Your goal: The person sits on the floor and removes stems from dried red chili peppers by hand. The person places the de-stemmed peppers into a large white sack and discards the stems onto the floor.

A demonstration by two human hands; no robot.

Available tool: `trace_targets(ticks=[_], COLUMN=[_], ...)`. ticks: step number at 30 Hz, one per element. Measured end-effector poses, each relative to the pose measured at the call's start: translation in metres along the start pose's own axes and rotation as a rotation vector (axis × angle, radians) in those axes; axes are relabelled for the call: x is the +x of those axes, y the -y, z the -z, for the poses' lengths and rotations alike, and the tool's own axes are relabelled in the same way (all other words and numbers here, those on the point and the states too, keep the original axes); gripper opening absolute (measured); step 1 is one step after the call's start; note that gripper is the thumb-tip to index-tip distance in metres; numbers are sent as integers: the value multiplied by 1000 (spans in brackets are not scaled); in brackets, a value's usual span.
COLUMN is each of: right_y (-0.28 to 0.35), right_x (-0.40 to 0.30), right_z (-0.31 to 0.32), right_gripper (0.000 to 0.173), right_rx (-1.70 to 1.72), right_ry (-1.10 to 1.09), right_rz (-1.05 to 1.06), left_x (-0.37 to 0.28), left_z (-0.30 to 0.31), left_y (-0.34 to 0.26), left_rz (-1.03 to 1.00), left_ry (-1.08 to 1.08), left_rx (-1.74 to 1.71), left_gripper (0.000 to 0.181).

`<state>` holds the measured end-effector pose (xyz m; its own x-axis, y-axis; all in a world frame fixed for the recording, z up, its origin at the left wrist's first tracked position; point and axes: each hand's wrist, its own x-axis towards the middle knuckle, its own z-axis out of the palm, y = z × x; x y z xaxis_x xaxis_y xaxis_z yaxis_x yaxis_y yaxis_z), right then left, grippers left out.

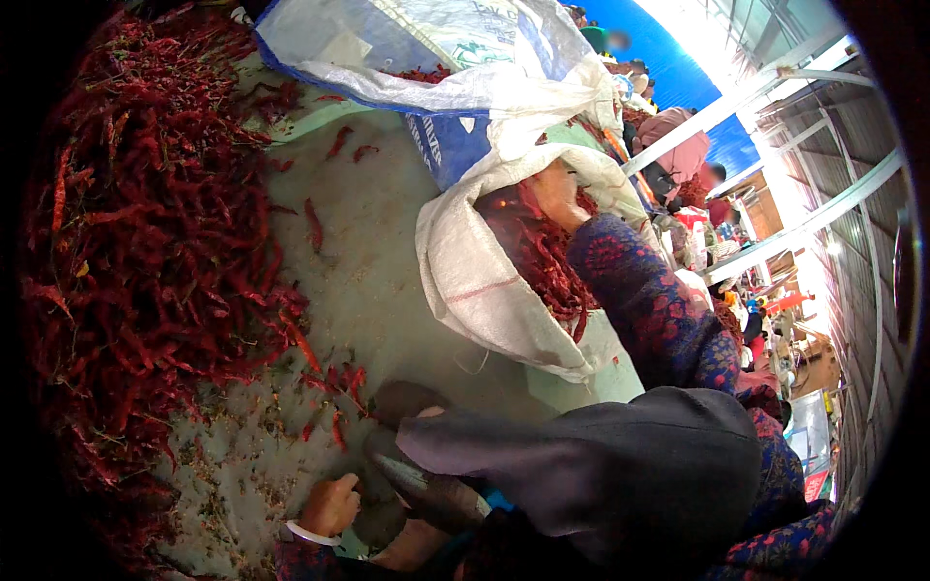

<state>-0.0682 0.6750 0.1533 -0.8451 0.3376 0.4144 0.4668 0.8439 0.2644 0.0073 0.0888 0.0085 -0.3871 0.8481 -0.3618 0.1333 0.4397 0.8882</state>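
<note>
My right hand (559, 194) reaches through the mouth of a white woven sack (472, 265) and touches dried red chillies (538, 254). Its fingers are hidden among them, so their grip is unclear. A floral sleeve (647, 298) covers that arm. Low in the view, my left hand (330, 505) has its fingers curled in, with nothing visible in them. A white bangle (312, 534) circles its wrist. It is close to my shoes (385, 479), above a floor strewn with chilli scraps (240, 465).
A large heap of dried red chillies (160, 276) fills the left side. Behind the white sack leans a blue-and-white printed sack (450, 145). My dark-clothed knee (683, 428) rises beside my right arm. Several people, one in a pink garment (679, 141), are by white metal posts (697, 127).
</note>
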Motion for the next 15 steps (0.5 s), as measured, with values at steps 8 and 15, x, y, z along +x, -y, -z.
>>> trace_targets(ticks=[8,15], right_y=[58,-12], right_x=[-8,-80], right_z=[114,106], right_gripper=[52,37], right_rx=[944,484], right_ry=[514,268], right_rz=[-18,157], left_x=[-16,-8], left_z=[-4,-12], left_y=[14,22], left_rz=[37,-116], left_ry=[-100,-144], left_rx=[63,69], left_gripper=[11,15])
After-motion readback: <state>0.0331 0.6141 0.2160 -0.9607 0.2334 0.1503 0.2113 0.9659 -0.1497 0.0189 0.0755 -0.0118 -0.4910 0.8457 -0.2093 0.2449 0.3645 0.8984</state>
